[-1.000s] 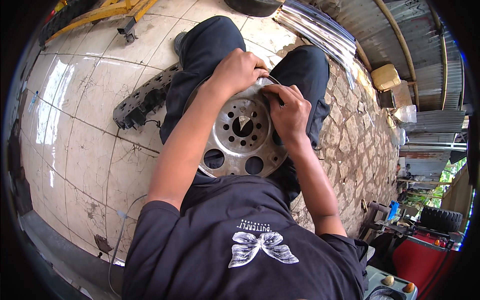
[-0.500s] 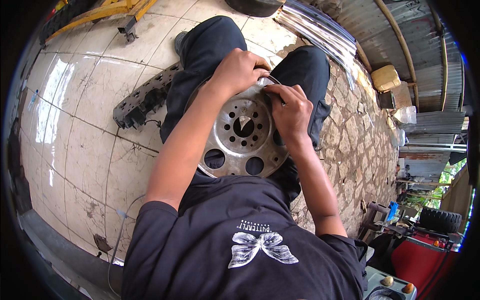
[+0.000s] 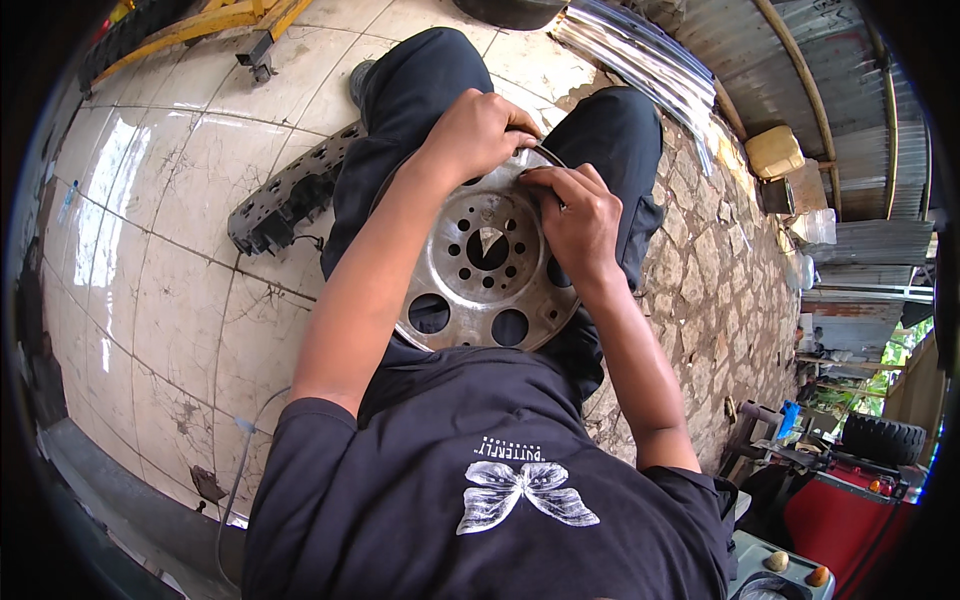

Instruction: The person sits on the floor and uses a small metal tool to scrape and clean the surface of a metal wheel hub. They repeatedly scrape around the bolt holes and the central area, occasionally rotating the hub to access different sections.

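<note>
A worn, bare-metal wheel rim (image 3: 468, 320) with a large centre hole, a ring of small bolt holes and bigger round openings rests across my lap. My left hand (image 3: 475, 135) is closed over its far edge, the fingers curled down at the border. Beside it, my right hand (image 3: 582, 212) is closed in a pinch against the upper right face of the rim. Whatever those fingertips may hold is hidden under the hand. Part of the rim's left side is covered by my left forearm.
A dark, perforated metal part (image 3: 285, 205) lies on the tiled floor left of my leg. A yellow metal frame (image 3: 185, 45) stands at the far left. Stone paving runs along the right, with a yellow jerrycan (image 3: 774, 153) and a red machine (image 3: 835, 520) beyond.
My right hand has shifted slightly left and up along the rim's face. The left hand has moved up only a little and stays on the far edge.
</note>
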### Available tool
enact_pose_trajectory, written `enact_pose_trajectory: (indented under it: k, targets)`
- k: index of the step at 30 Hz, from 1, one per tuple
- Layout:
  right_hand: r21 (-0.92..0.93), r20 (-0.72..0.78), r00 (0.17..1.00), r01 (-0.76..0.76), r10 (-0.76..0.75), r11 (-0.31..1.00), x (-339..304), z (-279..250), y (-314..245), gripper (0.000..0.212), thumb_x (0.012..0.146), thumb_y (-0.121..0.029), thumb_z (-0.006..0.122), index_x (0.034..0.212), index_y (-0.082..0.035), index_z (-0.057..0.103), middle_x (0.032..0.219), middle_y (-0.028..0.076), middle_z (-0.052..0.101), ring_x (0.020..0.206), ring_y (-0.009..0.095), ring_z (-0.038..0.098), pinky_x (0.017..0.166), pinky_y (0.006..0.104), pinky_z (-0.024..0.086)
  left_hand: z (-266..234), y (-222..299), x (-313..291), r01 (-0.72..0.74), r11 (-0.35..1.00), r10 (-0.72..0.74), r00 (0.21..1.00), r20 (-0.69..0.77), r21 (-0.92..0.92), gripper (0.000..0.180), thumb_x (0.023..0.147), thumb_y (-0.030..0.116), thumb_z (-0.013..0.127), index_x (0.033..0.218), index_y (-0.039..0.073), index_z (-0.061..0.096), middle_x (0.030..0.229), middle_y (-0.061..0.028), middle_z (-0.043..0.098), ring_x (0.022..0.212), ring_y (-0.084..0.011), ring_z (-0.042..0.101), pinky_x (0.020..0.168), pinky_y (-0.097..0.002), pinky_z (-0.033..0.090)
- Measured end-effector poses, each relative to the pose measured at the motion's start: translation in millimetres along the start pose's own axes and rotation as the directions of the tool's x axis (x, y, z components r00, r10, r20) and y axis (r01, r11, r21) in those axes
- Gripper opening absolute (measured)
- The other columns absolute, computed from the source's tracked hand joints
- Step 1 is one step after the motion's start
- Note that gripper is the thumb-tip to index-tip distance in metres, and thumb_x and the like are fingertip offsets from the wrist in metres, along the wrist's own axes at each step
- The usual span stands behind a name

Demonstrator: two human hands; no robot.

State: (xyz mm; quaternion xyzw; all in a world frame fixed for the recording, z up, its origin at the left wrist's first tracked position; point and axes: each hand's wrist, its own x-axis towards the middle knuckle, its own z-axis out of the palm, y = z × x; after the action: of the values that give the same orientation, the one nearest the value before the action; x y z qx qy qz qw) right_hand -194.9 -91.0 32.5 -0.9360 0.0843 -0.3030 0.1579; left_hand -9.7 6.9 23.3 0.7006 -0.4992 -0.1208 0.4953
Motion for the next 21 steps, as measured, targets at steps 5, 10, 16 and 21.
enact_pose_trajectory:
  k: [5, 10, 16, 21]
  targets:
    - [-0.09, -0.141, 0.99, -0.003, -0.01, 0.996, 12.3, 6.0, 9.6, 0.018, 0.084, 0.001, 0.081, 0.095, -0.013, 0.083, 0.094, 0.003, 0.082, 0.08, 0.026, 0.07, 0.078, 0.0388, 0.06, 2.3, -3.6, 1.7, -0.031, 0.999, 0.031, 0.999, -0.023, 0.013, 0.019, 0.09, 0.014, 0.084, 0.107, 0.006, 0.087, 0.096, -0.0184, 0.082, 0.087, -0.032, 0.082, 0.084, -0.0384, 0.064]
    - [-0.016, -0.039, 0.999, -0.033, 0.032, 0.999, 7.0, 0.3, 7.5, 0.017, 0.085, 0.0, 0.082, 0.096, -0.012, 0.084, 0.097, 0.003, 0.083, 0.082, 0.026, 0.072, 0.077, 0.0376, 0.06, 2.8, -6.9, 1.2, -0.078, 0.997, 0.079, 0.996, -0.033, 0.022, 0.019, 0.093, 0.015, 0.084, 0.109, 0.006, 0.087, 0.099, -0.018, 0.083, 0.089, -0.0314, 0.082, 0.085, -0.0374, 0.063]
    - [0.029, -0.001, 1.0, -0.008, 0.008, 1.0, -7.4, -1.5, -1.4, 0.017, 0.085, -0.001, 0.081, 0.095, -0.015, 0.084, 0.095, 0.003, 0.083, 0.081, 0.026, 0.072, 0.076, 0.039, 0.06, 5.1, -7.1, -2.2, -0.062, 0.997, 0.064, 0.997, -0.044, 0.053, 0.018, 0.093, 0.015, 0.084, 0.109, 0.007, 0.087, 0.099, -0.0172, 0.083, 0.087, -0.0304, 0.082, 0.083, -0.0367, 0.063]
    - [-0.097, -0.126, 0.99, -0.07, 0.057, 0.993, 9.6, 0.6, 10.8, 0.019, 0.084, 0.0, 0.084, 0.098, -0.013, 0.087, 0.098, 0.002, 0.084, 0.084, 0.022, 0.075, 0.079, 0.0339, 0.061, 1.9, -1.7, 3.3, -0.01, 0.999, 0.01, 1.0, -0.01, 0.043, 0.019, 0.093, 0.016, 0.084, 0.109, 0.007, 0.087, 0.1, -0.0178, 0.083, 0.089, -0.0308, 0.083, 0.085, -0.0366, 0.063]
